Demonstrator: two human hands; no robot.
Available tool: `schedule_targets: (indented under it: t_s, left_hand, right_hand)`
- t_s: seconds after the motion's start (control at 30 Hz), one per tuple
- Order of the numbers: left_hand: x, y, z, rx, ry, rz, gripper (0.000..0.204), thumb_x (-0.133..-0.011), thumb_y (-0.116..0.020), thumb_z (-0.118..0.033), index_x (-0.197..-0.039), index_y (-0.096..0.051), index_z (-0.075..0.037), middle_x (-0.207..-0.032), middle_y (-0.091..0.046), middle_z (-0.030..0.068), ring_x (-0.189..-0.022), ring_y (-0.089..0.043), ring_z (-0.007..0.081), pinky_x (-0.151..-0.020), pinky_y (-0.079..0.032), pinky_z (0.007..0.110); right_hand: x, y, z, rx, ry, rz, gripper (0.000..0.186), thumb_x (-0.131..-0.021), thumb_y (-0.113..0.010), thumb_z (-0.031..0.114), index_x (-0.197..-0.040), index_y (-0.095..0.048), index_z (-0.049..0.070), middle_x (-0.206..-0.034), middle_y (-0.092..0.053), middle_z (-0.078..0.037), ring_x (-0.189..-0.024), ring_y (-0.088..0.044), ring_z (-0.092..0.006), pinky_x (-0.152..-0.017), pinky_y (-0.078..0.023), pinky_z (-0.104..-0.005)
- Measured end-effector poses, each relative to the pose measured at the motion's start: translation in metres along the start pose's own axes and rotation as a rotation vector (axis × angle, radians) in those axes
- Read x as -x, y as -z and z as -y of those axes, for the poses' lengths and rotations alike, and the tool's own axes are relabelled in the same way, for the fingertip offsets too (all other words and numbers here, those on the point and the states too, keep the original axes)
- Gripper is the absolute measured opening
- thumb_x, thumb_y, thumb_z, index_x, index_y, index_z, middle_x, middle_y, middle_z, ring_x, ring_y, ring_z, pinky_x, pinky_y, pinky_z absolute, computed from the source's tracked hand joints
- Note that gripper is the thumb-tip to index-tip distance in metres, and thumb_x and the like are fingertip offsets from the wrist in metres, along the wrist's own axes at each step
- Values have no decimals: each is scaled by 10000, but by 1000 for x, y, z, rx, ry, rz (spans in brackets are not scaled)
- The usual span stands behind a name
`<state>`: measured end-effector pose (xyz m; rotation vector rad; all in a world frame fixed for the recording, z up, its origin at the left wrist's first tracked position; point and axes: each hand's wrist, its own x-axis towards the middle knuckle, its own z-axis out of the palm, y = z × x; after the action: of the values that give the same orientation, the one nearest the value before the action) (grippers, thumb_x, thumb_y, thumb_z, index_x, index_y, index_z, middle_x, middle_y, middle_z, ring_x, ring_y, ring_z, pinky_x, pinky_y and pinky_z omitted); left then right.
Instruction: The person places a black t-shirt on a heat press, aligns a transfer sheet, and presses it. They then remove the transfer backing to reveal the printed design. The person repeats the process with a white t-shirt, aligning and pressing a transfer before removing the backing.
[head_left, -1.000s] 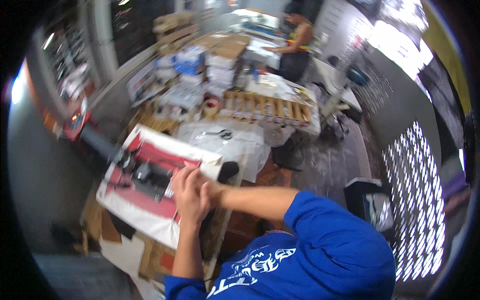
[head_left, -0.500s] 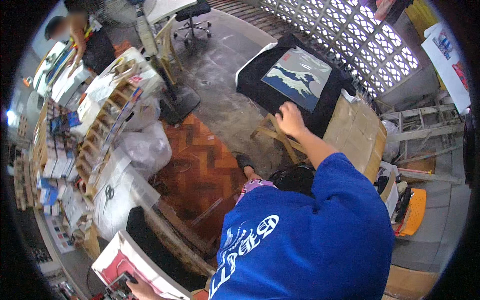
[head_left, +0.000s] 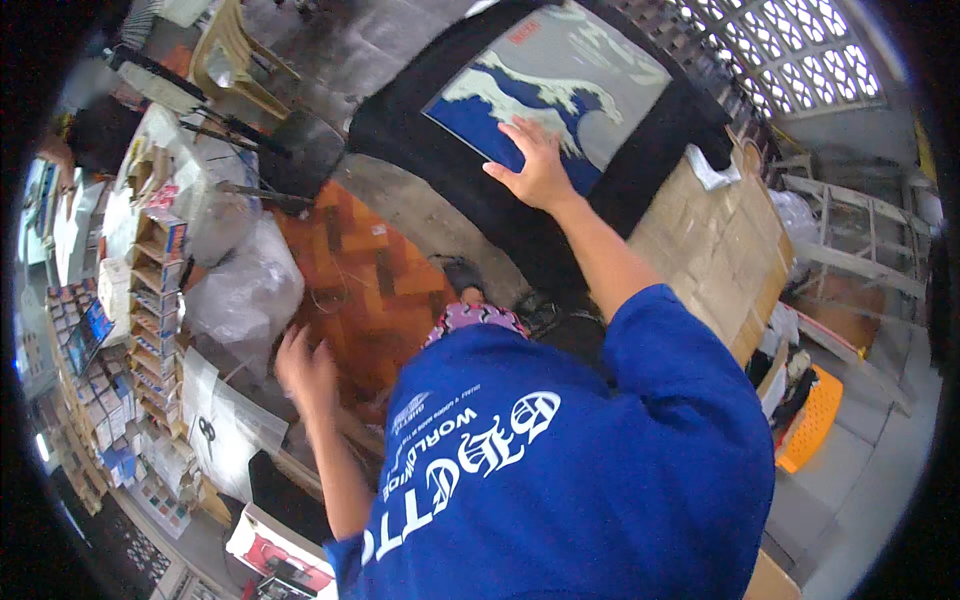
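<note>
Right hand: the right hand (head_left: 540, 165) lies flat, fingers spread, palm down on the lower corner of the wave print (head_left: 555, 85), at about 12 o'clock in the view; its grip pinches nothing.
Left hand: the left hand (head_left: 305, 368) hangs in the air at about 9 o'clock, fingers loosely spread and empty, above the orange patterned floor (head_left: 370, 270) and near a clear plastic bag (head_left: 245, 290).
Wave print: a blue and white picture of a wave, lying on a black shirt (head_left: 480, 190) spread over the cardboard-topped desk (head_left: 715, 245).
Step in hand: it looks as if the print is being pressed or smoothed into place on the shirt.
Next move: probably the hand must slide across the print without shifting it, so even downward pressure is needed.
Around: racks of small boxes (head_left: 150, 290) at 9 o'clock; an orange crate (head_left: 812, 415) at 3 o'clock.
</note>
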<state>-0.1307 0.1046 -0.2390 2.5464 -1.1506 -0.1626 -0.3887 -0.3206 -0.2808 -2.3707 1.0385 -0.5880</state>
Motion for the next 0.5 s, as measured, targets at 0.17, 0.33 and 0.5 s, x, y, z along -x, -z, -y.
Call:
schedule_targets:
  t_s: [0.17, 0.33, 0.5]
  left_hand:
    - [-117, -103, -207, 291, -721, 136, 467, -811, -746, -178, -1243, -607, -65, -1355, -551, 131, -1351, -456, 349, -1168, -271, 586]
    - [-136, -119, -286, 160, -676, 212, 583, -858, -732, -284, -1357, -532, -60, -1433, -480, 156, -1424, -359, 364, -1209, -194, 593]
    - [-131, -138, -276, 37, -728, 289, 648, -877, -725, -316, -1423, -482, -63, -1465, -449, 174, -1450, -328, 394, -1218, -180, 591]
  right_hand:
    - [68, 81, -26, 250, 116, 235, 612, -733, -847, 423, -1241, -681, 126, -1441, -538, -157, -1424, -413, -360, -1190, -289, -564]
    - [94, 77, -50, 208, 226, 87, 387, -781, -823, 335, -1100, -738, 132, -1383, -589, -121, -1366, -480, -344, -1178, -317, -549]
    - [89, 73, -53, 217, 214, 16, 309, -799, -805, 298, -1052, -743, 133, -1311, -637, -79, -1310, -527, -310, -1157, -332, -554]
